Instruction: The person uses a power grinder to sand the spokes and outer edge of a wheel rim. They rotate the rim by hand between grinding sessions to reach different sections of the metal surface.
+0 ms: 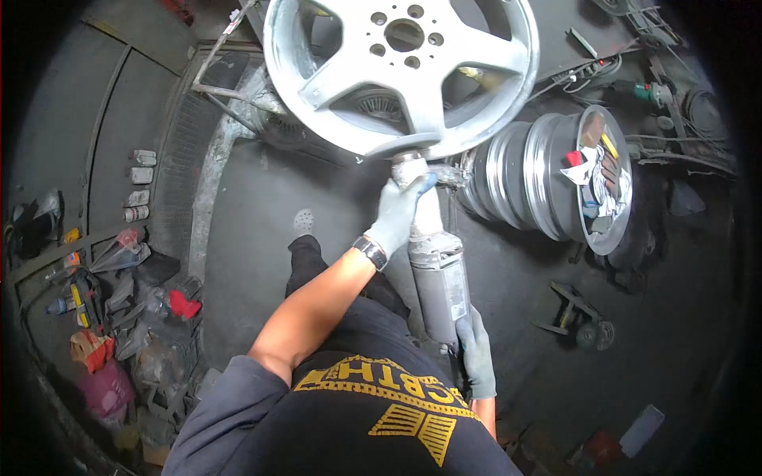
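Your gloves are pale grey with blue fingertips. The grinder body is dull grey — dust-coated. The wheel is matte silver-grey. Your shirt is black with yellow lettering.

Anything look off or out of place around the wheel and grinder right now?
Nothing odd at the tool: the left hand grips the front of the grinder, the right hand its rear, tip against the wheel rim. The second rim, lying on its side, has scraps stuffed in it.
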The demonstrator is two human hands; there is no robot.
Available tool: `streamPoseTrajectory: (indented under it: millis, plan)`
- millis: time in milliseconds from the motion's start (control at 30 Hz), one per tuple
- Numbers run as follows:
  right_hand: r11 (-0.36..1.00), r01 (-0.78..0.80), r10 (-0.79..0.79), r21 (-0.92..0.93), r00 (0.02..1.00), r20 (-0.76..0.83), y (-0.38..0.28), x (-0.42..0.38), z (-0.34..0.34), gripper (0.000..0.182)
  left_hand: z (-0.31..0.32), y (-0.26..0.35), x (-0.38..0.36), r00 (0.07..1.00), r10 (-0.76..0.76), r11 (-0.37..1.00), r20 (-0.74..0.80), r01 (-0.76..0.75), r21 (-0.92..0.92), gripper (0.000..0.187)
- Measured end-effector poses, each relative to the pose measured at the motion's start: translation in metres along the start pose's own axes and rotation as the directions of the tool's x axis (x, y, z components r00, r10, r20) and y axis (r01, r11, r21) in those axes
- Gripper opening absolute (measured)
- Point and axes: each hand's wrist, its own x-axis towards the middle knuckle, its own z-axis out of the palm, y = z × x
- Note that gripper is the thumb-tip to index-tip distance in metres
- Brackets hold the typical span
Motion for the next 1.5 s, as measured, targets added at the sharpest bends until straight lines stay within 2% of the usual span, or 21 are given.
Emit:
streamPoseTrajectory:
  millis: [133, 233, 333, 467, 533, 600, 667, 700, 733, 800, 867, 933, 967, 1033, 1133, 1267, 1300, 1333, 1400, 1433, 1500]
  plan:
    - [0.998, 0.054, -0.051, -0.018, 0.991, 0.121, -0.001, 0.017, 0.033, 0.056, -0.043, 0.032, 0.003, 0.992, 0.114, 0.993, -0.060, -0.113, 0.022, 0.027]
    - [0.995, 0.082, -0.068, -0.063, 0.979, 0.194, 0.007, 0.038, 0.056, 0.056, -0.072, 0.054, 0.013, 0.991, 0.096, 0.995, -0.089, -0.093, 0.031, 0.026]
    - [1.000, 0.016, -0.013, -0.009, 0.966, 0.259, 0.014, 0.057, 0.062, 0.057, -0.090, 0.063, 0.023, 0.987, 0.131, 0.988, -0.096, -0.122, 0.097, 0.025]
    - [0.996, 0.053, -0.033, -0.076, 0.970, 0.241, 0.022, 0.070, 0.039, 0.058, -0.070, 0.055, 0.012, 0.991, 0.082, 0.997, -0.109, -0.081, 0.014, 0.026]
    - [0.997, 0.047, -0.030, -0.068, 0.973, 0.227, 0.016, 0.060, 0.018, 0.058, -0.060, 0.031, 0.012, 0.982, 0.162, 0.987, -0.093, -0.161, 0.016, 0.027]
    - [0.997, 0.040, -0.026, -0.066, 0.978, 0.206, 0.010, 0.050, -0.006, 0.058, -0.041, 0.009, 0.006, 0.988, 0.046, 0.999, -0.146, -0.048, -0.009, 0.035]
    - [0.989, 0.091, -0.072, -0.120, 0.986, 0.148, 0.011, 0.042, -0.033, 0.058, -0.017, -0.013, 0.000, 0.997, 0.021, 1.000, -0.078, -0.023, -0.017, 0.037]
    - [0.999, 0.010, -0.005, -0.036, 0.990, 0.138, 0.013, 0.039, -0.046, 0.058, -0.004, -0.021, 0.001, 0.998, -0.008, 1.000, -0.065, 0.009, 0.022, 0.039]
    - [0.999, 0.014, -0.008, -0.046, 0.991, 0.133, 0.013, 0.035, -0.054, 0.058, 0.013, -0.032, -0.002, 0.996, 0.076, 0.997, -0.056, -0.076, -0.005, 0.040]
    - [0.996, 0.083, -0.082, -0.036, 0.996, 0.035, 0.008, 0.025, -0.067, 0.059, 0.040, -0.039, -0.002, 0.995, 0.095, 0.995, 0.005, -0.095, 0.012, 0.034]
    - [0.997, 0.047, -0.045, -0.058, 0.998, 0.040, 0.006, 0.021, -0.080, 0.063, 0.059, -0.043, -0.005, 0.998, 0.061, 0.997, 0.017, -0.061, -0.036, 0.036]
    - [0.963, 0.214, -0.215, -0.166, 0.977, 0.014, 0.015, 0.027, -0.089, 0.064, 0.065, -0.043, -0.003, 0.998, 0.060, 0.997, 0.025, -0.059, -0.044, 0.037]
    - [0.961, 0.214, -0.214, -0.175, 0.977, 0.022, 0.011, 0.026, -0.086, 0.064, 0.064, -0.044, -0.001, 0.999, 0.050, 0.999, -0.001, -0.050, -0.016, 0.037]
    - [0.976, 0.133, -0.134, -0.170, 0.991, 0.007, 0.003, 0.023, -0.076, 0.063, 0.057, -0.045, 0.000, 0.998, 0.044, 0.999, -0.042, -0.045, -0.001, 0.037]
    - [0.981, 0.118, -0.111, -0.154, 0.992, 0.056, 0.006, 0.030, -0.058, 0.062, 0.033, -0.027, -0.009, 0.992, 0.120, 0.993, -0.040, -0.120, -0.004, 0.036]
    - [0.984, 0.090, -0.069, -0.154, 0.988, 0.141, 0.004, 0.043, -0.024, 0.058, -0.016, -0.009, -0.005, 0.984, 0.116, 0.993, -0.139, -0.115, 0.015, 0.029]
    - [0.935, 0.246, -0.198, -0.255, 0.960, 0.198, 0.017, 0.060, -0.019, 0.056, -0.027, -0.001, -0.002, 0.983, 0.132, 0.991, -0.131, -0.132, 0.007, 0.027]
    - [0.936, 0.247, -0.198, -0.250, 0.959, 0.204, 0.027, 0.066, -0.022, 0.056, -0.037, 0.005, 0.000, 0.977, 0.166, 0.986, -0.133, -0.168, 0.000, 0.026]
    - [0.994, -0.025, 0.050, -0.111, 0.972, 0.231, 0.000, 0.061, 0.007, 0.057, -0.052, 0.021, 0.003, 0.971, 0.187, 0.982, -0.149, -0.183, 0.035, 0.026]
    - [0.954, 0.200, -0.131, -0.223, 0.948, 0.290, 0.015, 0.077, 0.004, 0.059, -0.056, 0.029, -0.001, 0.977, 0.137, 0.990, -0.166, -0.141, -0.014, 0.041]
    - [0.934, 0.252, -0.169, -0.255, 0.937, 0.305, 0.027, 0.096, 0.004, 0.060, -0.066, 0.037, 0.002, 0.975, 0.141, 0.989, -0.172, -0.146, -0.016, 0.035]
